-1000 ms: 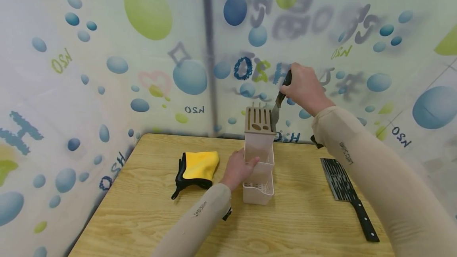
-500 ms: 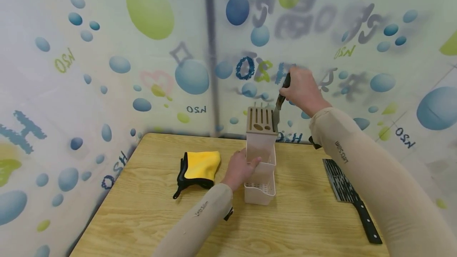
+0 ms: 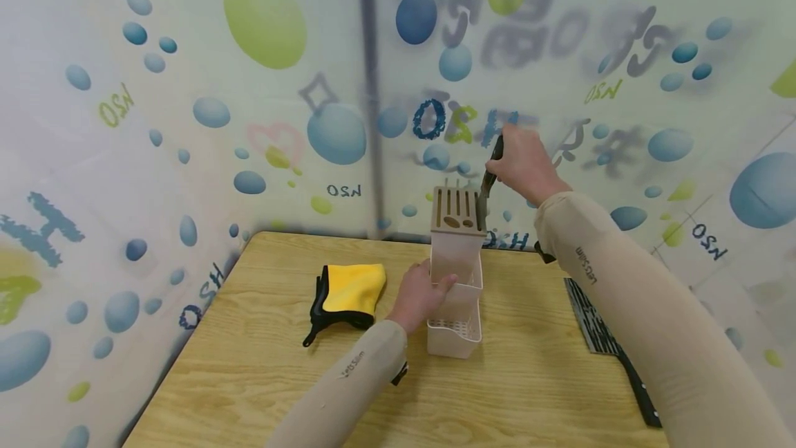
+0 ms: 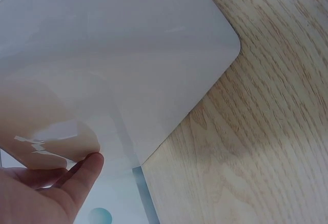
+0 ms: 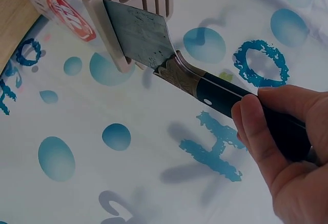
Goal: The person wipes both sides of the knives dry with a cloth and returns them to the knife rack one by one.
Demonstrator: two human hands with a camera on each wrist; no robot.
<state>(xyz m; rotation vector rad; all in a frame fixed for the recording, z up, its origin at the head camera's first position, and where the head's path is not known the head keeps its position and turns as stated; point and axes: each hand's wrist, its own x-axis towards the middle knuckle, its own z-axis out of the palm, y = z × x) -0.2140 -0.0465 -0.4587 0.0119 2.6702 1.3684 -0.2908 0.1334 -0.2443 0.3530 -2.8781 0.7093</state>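
Observation:
A pale pink knife holder (image 3: 454,254) with a brown slotted top (image 3: 459,213) stands upright toward the back of the wooden table. My left hand (image 3: 423,296) grips its left side, thumb across the front. In the left wrist view, fingertips of the left hand (image 4: 72,188) meet the smooth wall of the holder (image 4: 154,80). Above the top, my right hand (image 3: 525,164) holds a knife (image 3: 493,168) by its black handle. The knife blade (image 5: 141,34) sits partly in the long slot at the right edge, its lower part hidden inside the holder.
Left of the holder lies a folded yellow cloth with black trim (image 3: 353,289), a black handle-like end poking out at its lower left. A cleaver with a streaked blade (image 3: 591,316) lies to the right, partly behind my right sleeve. A patterned wall (image 3: 280,123) rises behind the table (image 3: 249,379).
My right hand has come down a little, and the knife sits deeper in the slot. The left hand keeps its grip on the holder. The right sleeve now covers more of the cleaver.

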